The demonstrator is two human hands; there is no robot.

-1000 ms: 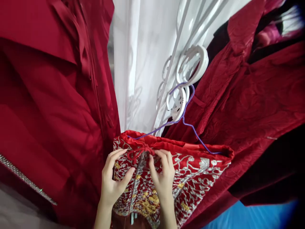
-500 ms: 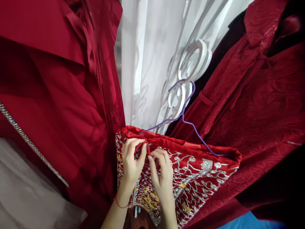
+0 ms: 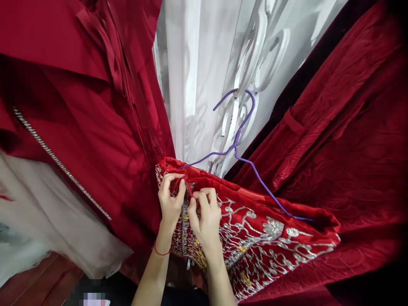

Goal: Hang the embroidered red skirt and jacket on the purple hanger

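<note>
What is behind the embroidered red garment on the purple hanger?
Behind the embroidered garment and purple hanger hangs a white curtain. Whatever lies behind the curtain's folds is covered.

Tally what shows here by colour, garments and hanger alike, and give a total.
Red: 3 (embroidered garment on the hanger, satin garment at left, velvet robe at right)
Purple: 1 (wire hanger)
White: 1 (curtain)
Total: 5
Left hand and right hand pinch the red cord fastening.
</note>
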